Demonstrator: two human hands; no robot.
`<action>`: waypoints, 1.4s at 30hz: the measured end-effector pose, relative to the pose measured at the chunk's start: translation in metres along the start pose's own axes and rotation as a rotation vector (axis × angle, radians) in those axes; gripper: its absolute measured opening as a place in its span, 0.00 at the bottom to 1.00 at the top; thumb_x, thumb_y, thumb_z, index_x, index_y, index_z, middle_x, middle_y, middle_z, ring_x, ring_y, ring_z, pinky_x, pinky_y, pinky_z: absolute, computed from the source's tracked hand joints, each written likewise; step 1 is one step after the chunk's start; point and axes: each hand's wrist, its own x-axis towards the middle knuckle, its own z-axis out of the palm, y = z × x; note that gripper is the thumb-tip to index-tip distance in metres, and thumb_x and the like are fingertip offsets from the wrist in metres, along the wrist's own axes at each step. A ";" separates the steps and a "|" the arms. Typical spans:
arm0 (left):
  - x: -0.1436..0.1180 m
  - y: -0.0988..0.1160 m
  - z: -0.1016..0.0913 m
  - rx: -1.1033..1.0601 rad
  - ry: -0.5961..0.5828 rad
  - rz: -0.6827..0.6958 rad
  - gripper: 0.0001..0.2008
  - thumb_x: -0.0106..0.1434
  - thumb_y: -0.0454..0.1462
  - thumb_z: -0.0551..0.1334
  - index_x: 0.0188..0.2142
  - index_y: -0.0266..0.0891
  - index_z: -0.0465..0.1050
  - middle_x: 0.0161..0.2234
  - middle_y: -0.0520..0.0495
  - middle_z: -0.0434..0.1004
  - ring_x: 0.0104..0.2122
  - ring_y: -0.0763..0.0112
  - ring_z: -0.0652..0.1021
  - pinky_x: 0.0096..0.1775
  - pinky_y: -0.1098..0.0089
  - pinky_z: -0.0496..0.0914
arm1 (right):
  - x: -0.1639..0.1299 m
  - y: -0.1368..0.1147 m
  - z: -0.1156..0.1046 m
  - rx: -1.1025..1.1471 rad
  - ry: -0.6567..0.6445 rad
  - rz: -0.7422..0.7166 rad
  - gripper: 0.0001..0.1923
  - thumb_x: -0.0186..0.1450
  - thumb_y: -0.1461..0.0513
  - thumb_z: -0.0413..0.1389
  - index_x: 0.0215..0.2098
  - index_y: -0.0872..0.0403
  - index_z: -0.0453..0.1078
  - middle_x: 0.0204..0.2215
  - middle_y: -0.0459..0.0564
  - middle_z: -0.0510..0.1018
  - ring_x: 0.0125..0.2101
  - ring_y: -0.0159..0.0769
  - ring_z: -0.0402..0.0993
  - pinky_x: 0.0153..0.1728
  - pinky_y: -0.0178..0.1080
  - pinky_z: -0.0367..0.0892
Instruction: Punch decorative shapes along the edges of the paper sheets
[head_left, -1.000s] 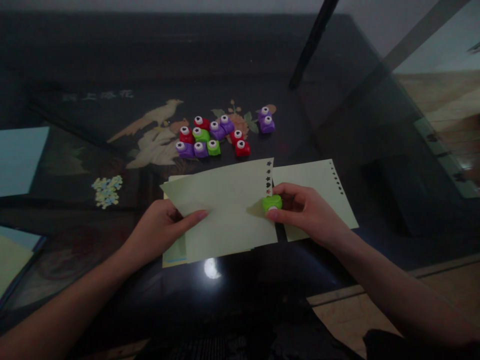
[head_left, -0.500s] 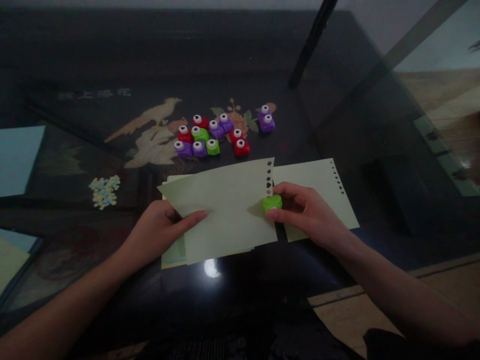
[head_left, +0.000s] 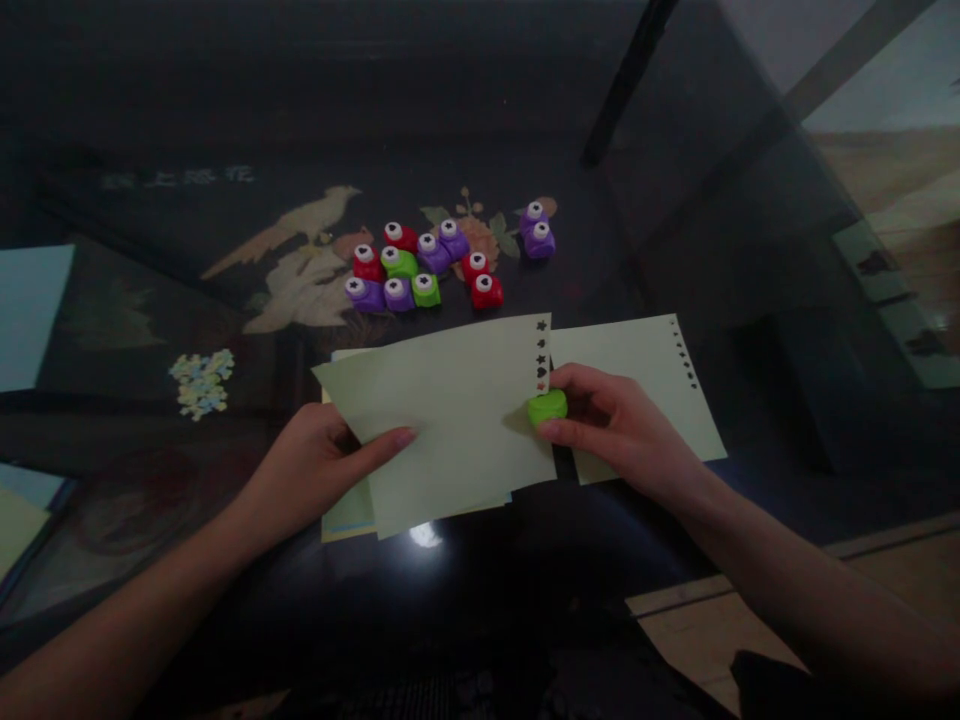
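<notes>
My left hand [head_left: 341,455] grips the left side of a pale sheet of paper [head_left: 457,430], thumb on top and fingers underneath. Along the sheet's upper right edge runs a column of small punched shapes, among them a heart and stars. At that same edge, just below the lowest hole, sits a green craft punch [head_left: 547,408]. My right hand [head_left: 607,415] is closed on this punch, the thumb at its lower front. Under the held sheet lie more coloured papers [head_left: 349,515], mostly covered. A second pale sheet [head_left: 630,350] with punched holes lies partly behind my right hand.
Several purple, red and green craft punches [head_left: 397,265] stand beyond the paper, with two purple ones [head_left: 538,238] apart on the right. A pile of small paper cut-outs [head_left: 201,383] lies left. Blue paper [head_left: 34,315] rests on the dark glossy table [head_left: 480,610] at far left.
The view has shifted slightly. The green punch has tipped a little in my right hand, so its white part no longer shows. My left hand keeps its hold on the sheet.
</notes>
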 end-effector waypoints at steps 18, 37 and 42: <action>-0.001 -0.008 -0.002 0.073 -0.015 -0.017 0.18 0.58 0.49 0.59 0.20 0.41 0.71 0.18 0.52 0.76 0.19 0.71 0.73 0.20 0.76 0.66 | -0.002 -0.004 -0.002 0.017 0.013 0.038 0.17 0.52 0.57 0.66 0.37 0.53 0.68 0.30 0.45 0.74 0.29 0.33 0.71 0.31 0.36 0.69; -0.003 -0.007 -0.002 -0.206 0.054 -0.173 0.15 0.56 0.50 0.63 0.34 0.41 0.72 0.32 0.45 0.83 0.26 0.65 0.79 0.24 0.71 0.73 | -0.003 -0.005 -0.013 -0.040 -0.013 0.023 0.18 0.53 0.58 0.66 0.40 0.53 0.71 0.32 0.47 0.78 0.33 0.36 0.76 0.38 0.41 0.73; -0.002 -0.008 -0.003 -0.254 0.036 -0.182 0.16 0.57 0.50 0.63 0.37 0.40 0.72 0.34 0.44 0.83 0.30 0.62 0.81 0.28 0.68 0.76 | -0.004 -0.006 -0.016 -0.062 -0.037 0.030 0.16 0.56 0.56 0.64 0.41 0.53 0.72 0.33 0.49 0.79 0.33 0.37 0.78 0.37 0.41 0.73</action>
